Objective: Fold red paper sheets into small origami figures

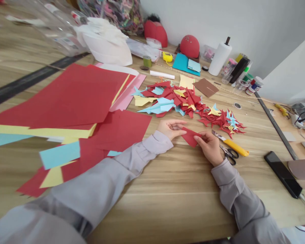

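In the head view, holding a small piece of red paper (191,137) between both hands, over the bare wood of the tabletop (167,203). With the left hand (168,129), gripping the paper's left end between thumb and fingertips, nearly closed, the remaining fingers loosely bent. With the right hand (210,146), pinching the opposite end, thumb in front, fingers curled behind. Cannot tell from this angle: paper resting on the wood or just above it.

Just beside the right hand, scissors (231,155) (black-handled, blades hard to make out) and a yellow-handled cutter (235,145). Farther right, a black phone (282,173) with a cable at its near end.

Just beyond the hands, a heap of pointed folded papers (162,105) in red, blue and yellow; to its right, a smaller cluster of spiky paper pieces (221,119) in the same 3 colours. Behind these, a brown sheet (204,86). At left, large red sheets (73,95) over yellow and pink paper; nearer, a light blue slip (61,155) across red and yellow scraps. Along the far side, a yellow tape measure (167,56), 2 rounded red objects (190,47) and a white roll (220,59).
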`<state>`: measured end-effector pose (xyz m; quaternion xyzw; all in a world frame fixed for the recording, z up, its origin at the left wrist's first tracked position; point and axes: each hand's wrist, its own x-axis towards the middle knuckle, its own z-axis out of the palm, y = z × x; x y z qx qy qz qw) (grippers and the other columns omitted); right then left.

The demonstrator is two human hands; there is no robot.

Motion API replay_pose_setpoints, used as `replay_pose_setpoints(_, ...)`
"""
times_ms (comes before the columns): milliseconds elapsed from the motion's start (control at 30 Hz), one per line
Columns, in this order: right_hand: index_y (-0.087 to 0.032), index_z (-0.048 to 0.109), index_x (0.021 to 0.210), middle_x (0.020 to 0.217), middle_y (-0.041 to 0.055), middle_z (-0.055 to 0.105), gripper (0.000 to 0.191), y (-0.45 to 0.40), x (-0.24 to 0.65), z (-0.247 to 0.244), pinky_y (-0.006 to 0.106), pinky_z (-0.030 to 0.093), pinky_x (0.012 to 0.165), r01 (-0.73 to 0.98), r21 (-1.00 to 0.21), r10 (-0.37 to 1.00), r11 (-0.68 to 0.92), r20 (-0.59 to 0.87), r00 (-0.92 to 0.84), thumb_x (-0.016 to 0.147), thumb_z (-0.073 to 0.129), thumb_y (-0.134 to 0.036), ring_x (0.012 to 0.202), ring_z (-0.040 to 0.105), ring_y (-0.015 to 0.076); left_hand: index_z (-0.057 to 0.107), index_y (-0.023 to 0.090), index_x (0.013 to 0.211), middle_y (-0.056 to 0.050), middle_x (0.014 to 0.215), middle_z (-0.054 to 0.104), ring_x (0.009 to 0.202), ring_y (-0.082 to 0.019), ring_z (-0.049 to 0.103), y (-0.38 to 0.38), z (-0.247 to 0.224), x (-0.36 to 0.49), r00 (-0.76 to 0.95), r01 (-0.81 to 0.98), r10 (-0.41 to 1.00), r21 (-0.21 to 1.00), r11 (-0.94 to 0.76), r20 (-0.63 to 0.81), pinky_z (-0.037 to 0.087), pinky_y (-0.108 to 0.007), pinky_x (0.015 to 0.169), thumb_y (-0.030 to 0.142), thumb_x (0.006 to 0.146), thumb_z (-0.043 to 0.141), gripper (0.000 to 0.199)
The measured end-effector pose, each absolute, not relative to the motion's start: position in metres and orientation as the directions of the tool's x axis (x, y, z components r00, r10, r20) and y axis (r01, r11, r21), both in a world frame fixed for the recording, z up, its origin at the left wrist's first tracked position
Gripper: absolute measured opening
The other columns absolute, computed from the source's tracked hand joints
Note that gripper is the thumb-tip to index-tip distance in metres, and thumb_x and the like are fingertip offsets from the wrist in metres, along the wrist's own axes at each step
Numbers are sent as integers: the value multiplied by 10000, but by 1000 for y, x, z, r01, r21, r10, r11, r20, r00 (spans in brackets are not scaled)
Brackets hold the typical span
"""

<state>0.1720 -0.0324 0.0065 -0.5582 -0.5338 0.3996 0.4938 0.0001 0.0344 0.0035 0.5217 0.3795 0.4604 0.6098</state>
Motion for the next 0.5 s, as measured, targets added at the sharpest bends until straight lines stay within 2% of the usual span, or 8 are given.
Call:
replay_pose_setpoints(100,-175,628,739,618,13,655,283,-32,172,6,252,471,503,229,-970,989,77,103,105,710,659,-455,534,585,135,688,91,883,-79,746,718,709,-178,677,34,3,0,292,-175,956,984,33,20,568,-288,702,230,441,827,484)
replay_pose_setpoints(267,-178,639,718,595,5,638,251,-33,173,8,240,436,498,275,-955,987,114,141,82,730,653,-428,519,552,120,677,85,925,-103,800,724,769,-205,684,31,5,2,354,-191,935,979,64,8,563,-320,741,258,454,825,523)
replay_pose_setpoints(500,-181,652,665,544,-6,613,268,-35,173,10,232,401,481,295,-949,987,111,141,81,702,669,-446,492,513,113,704,94,859,-89,715,717,676,-187,677,29,1,4,356,-108,934,993,43,-2,562,-288,658,272,479,818,435)
